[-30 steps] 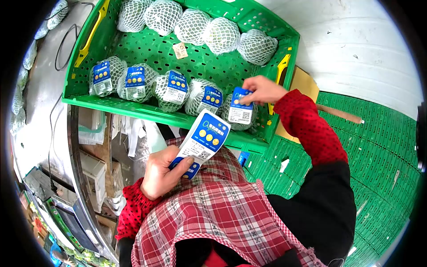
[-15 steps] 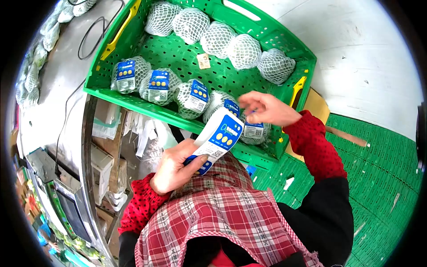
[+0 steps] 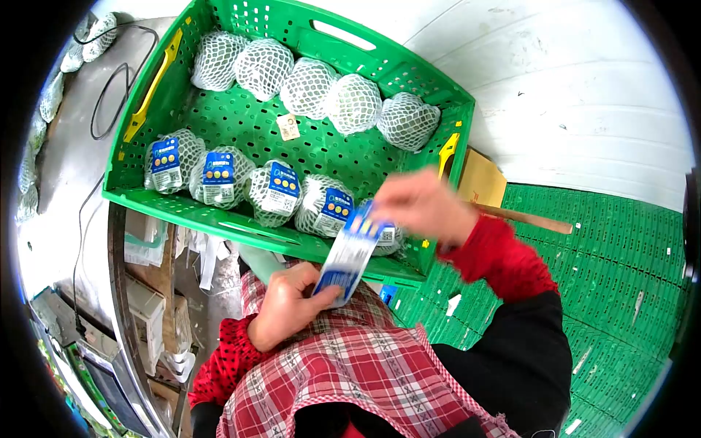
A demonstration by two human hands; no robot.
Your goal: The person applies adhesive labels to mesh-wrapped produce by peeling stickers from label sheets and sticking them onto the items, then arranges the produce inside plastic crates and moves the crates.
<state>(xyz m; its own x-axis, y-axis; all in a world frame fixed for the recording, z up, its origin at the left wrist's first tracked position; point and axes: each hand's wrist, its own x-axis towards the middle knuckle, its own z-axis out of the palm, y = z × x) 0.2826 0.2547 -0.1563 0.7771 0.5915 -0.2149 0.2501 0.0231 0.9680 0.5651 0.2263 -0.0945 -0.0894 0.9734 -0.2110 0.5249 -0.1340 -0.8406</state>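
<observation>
My left hand [image 3: 287,303] is closed around the lower end of a strip of blue-and-white printed stickers [image 3: 346,257], thumb on top. At the strip's upper end my right hand [image 3: 426,206], blurred by motion, pinches a sticker by its edge. Both hands are at the front side of a green plastic crate [image 3: 197,216]. Inside, a front row of round produce in white foam nets [image 3: 274,191] bears blue-and-white stickers. The rightmost of that row is partly hidden behind the strip and my right hand. Along the back wall lie several netted pieces [image 3: 310,88] with no sticker showing.
A small tan tag [image 3: 288,127] lies on the crate floor. On the left, a metal table [image 3: 84,146] carries a black cable [image 3: 95,120] and more netted produce [image 3: 50,98]. A cardboard piece [image 3: 482,181] and wooden stick [image 3: 537,217] are right of the crate, above green slatted flooring [image 3: 599,270].
The view has shifted, so the crate appears further left and lower. My right hand has moved from above the front row to the strip's upper end, which now looks blurred.
</observation>
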